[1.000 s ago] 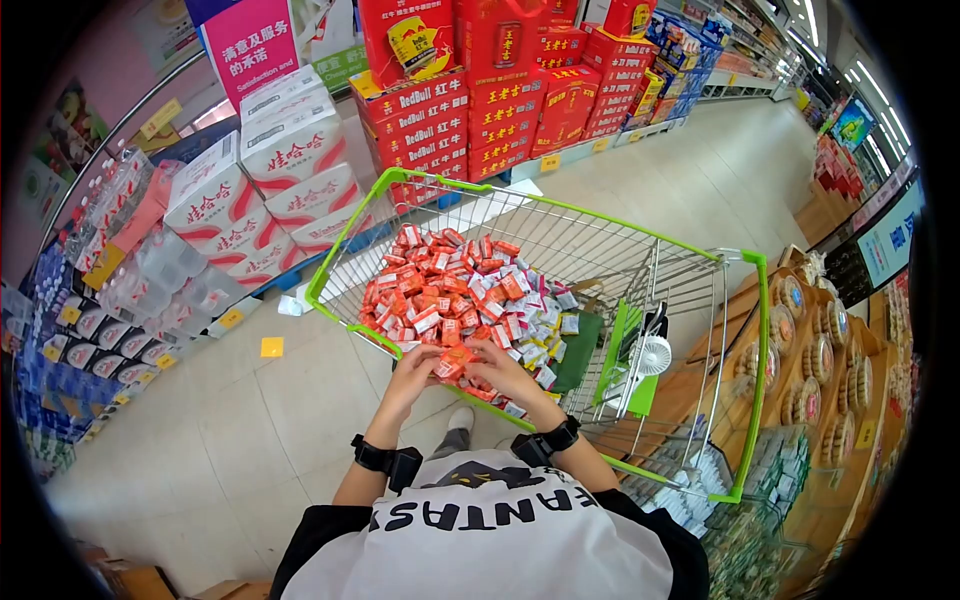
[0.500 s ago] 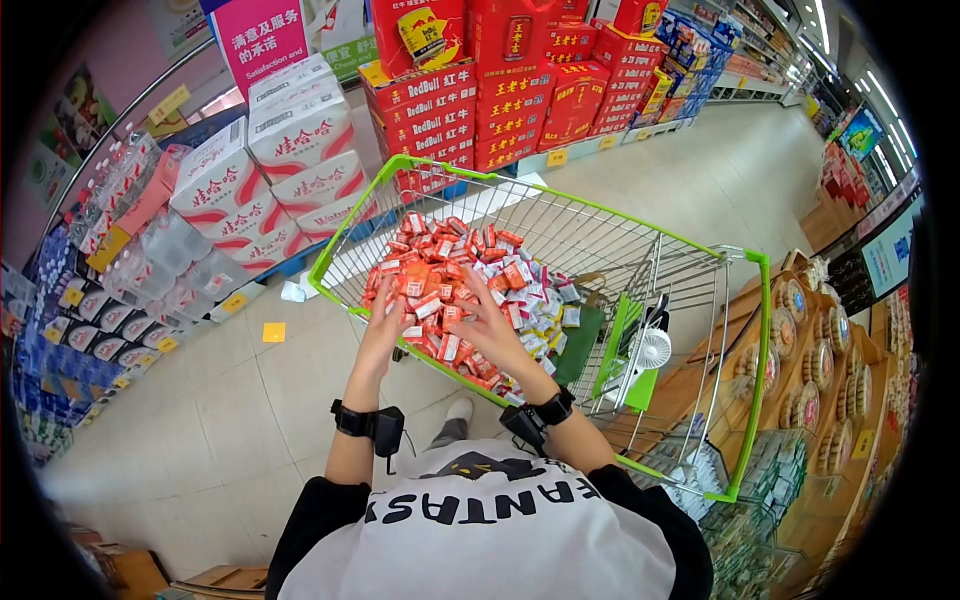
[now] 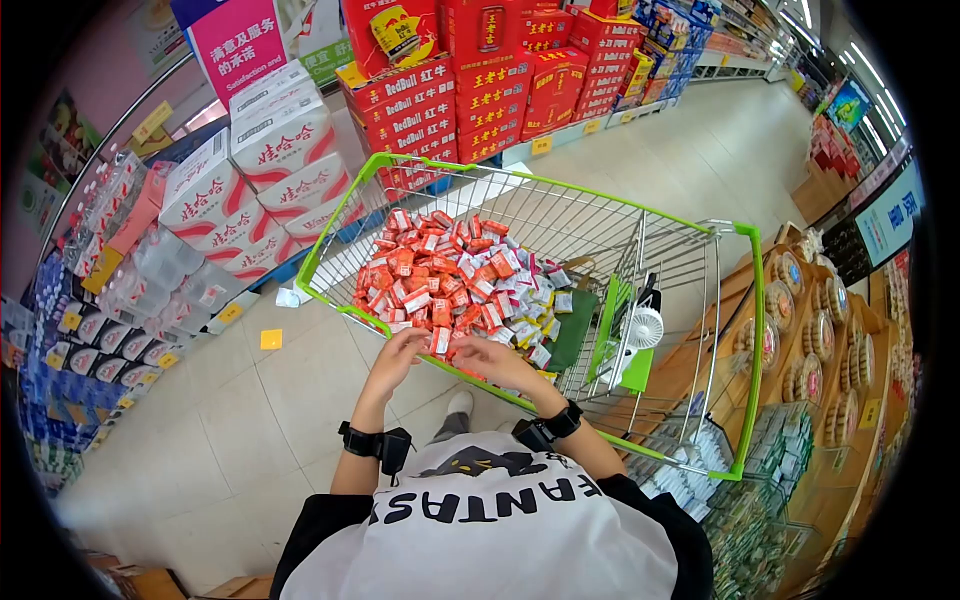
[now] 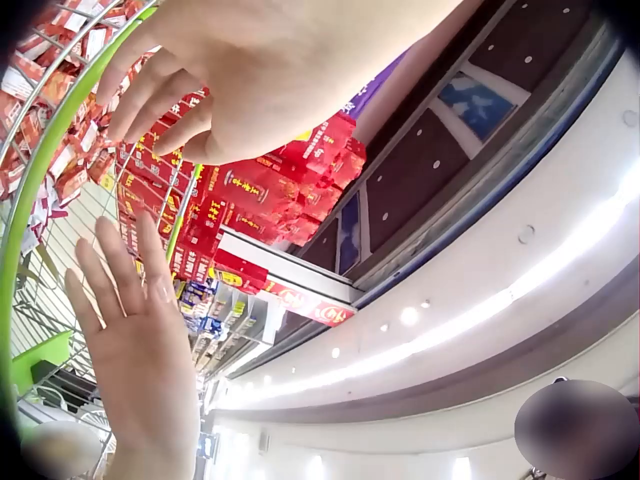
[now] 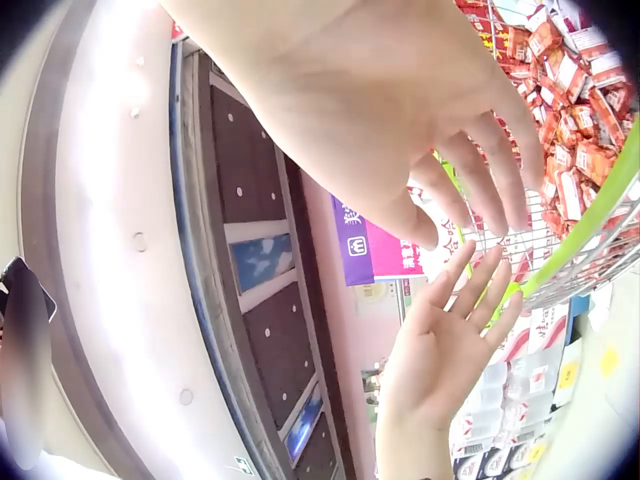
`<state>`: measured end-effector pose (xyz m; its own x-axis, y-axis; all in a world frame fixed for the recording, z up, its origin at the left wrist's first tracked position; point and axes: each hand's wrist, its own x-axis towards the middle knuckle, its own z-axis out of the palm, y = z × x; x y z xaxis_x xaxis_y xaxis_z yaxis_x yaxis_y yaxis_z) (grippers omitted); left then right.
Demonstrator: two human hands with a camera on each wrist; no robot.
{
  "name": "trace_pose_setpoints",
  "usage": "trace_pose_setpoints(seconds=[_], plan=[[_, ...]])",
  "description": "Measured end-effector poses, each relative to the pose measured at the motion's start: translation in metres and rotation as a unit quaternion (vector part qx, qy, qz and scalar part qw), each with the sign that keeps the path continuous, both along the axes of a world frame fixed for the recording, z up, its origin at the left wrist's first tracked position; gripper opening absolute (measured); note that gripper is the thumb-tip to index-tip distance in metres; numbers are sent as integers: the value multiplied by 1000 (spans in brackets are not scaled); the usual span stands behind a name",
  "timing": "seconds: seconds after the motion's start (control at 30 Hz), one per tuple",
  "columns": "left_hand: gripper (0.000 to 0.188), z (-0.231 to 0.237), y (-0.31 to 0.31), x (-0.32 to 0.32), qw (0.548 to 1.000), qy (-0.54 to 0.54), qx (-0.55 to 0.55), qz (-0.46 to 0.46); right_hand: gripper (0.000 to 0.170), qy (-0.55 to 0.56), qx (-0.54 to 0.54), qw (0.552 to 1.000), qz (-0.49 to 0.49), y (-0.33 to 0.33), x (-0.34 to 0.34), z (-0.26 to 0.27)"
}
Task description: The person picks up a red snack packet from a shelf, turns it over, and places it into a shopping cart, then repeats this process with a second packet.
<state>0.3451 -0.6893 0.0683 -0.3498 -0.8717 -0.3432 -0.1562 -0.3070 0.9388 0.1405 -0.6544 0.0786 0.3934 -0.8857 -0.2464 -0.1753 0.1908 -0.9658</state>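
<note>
Though crinkly, blocky packets [image 3: 430, 285] (many orange-red) inside a wire cart [image 3: 757, 325].

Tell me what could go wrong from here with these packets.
The small red-orange wrapped packets lie against mostly white wrapped packets, so disturbing the heap might mix them. The left hand and right hand hover close to the metal wire cart's curved green rim; a packet picked up and fumbled there could drop to the pale tiled floor.

green-rimmed wire cart [image 3: 757, 290]; red packets [image 3: 415, 280] heaped; white packets [image 3: 515, 300] alongside
</note>
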Motion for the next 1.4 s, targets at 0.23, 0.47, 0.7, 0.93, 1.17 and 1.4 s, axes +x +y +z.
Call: trace_pose_setpoints(seconds=[0.23, 0.47, 0.7, 0.93, 1.17, 1.4], plan=[[23, 3, 1, -19, 999, 11, -23, -44, 27, 34, -50, 998, 1, 23, -18, -19], [20, 19, -32, -59, 980, 22, -107, -167, 24, 70, -39, 984, -162, 43, -65, -14], [21, 9, -83, -145, 933, -63, -7, -355, 28, 268, -30, 947, -174, 75, -93, -69], [32, -71, -110, -204, 894, -107, 196, -387, 21, 340, -23, 915, -213, 109, -88, -69], [36, -147, -105, -253, 858, -257, 144, -421, 13, 415, -103, 842, -329, 118, -67, -39], [37, -234, -84, -252, 809, -304, 177, -471, 15, 394, -88, 850, -339, 114, -68, -39]])
